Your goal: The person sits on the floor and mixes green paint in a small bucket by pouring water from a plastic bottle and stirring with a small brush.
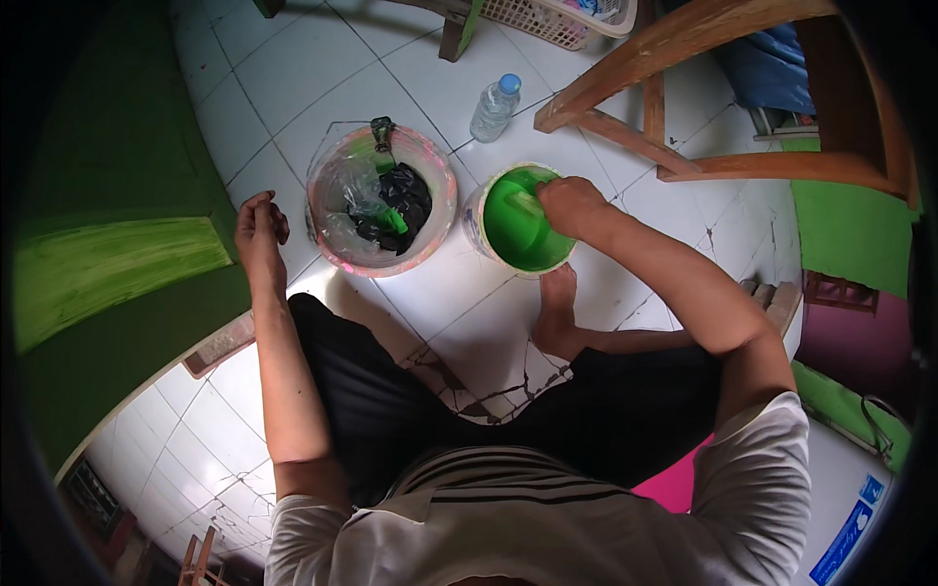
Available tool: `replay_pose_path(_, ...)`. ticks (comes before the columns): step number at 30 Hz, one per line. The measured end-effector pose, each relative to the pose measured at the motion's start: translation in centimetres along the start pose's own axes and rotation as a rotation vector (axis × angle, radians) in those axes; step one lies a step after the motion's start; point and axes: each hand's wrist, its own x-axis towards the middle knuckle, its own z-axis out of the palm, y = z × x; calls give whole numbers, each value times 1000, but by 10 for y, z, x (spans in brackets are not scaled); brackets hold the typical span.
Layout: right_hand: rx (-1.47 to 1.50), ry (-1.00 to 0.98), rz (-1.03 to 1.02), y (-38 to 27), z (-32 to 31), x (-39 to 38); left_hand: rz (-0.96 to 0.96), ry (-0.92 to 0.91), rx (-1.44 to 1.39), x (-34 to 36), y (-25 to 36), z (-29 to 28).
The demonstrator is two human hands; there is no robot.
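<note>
My right hand [575, 207] is closed at the rim of a paint bucket [475, 227] holding bright green paint [515, 230]. Between its fingers is a flat, green-coated paintbrush [528, 203], dipping toward the paint; most of its handle is hidden by the hand. Off to the left, my left hand [261, 223] hangs beside a larger pail, fingers curled and nothing visible in them. That pink-speckled pail [445, 186] contains a crumpled black plastic bag [405, 195], clear plastic and bits of green.
A capped water bottle [495, 107] stands behind the paint bucket. Wooden chair legs [635, 146] are at the right, a plastic basket [547, 24] at the back. Along the left runs a dark green surface with a lighter green painted patch [117, 269]. Cracked white tiles [469, 322] cover the floor.
</note>
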Motion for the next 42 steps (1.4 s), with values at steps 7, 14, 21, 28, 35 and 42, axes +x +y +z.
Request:
replay_pose_path(7, 8, 121, 5, -4, 28, 11, 7, -16, 33, 1, -4, 3)
replay_pose_path(14, 12, 144, -16, -8, 29, 8, 2, -46, 48, 3, -8, 7)
replay_pose_path(21, -10, 271, -84, -7, 28, 16, 9, -34, 67, 4, -9, 1)
replay_pose_path(28, -6, 323, -69, -12, 22, 26, 1, 2, 44, 6, -12, -12)
replay_pose_path(35, -26, 437, -47, -10, 6, 18, 6, -113, 83, -2, -5, 1)
replay_pose_path(42, 35, 489, -58, -26, -26, 9, 220, -511, 410, -17, -11, 16)
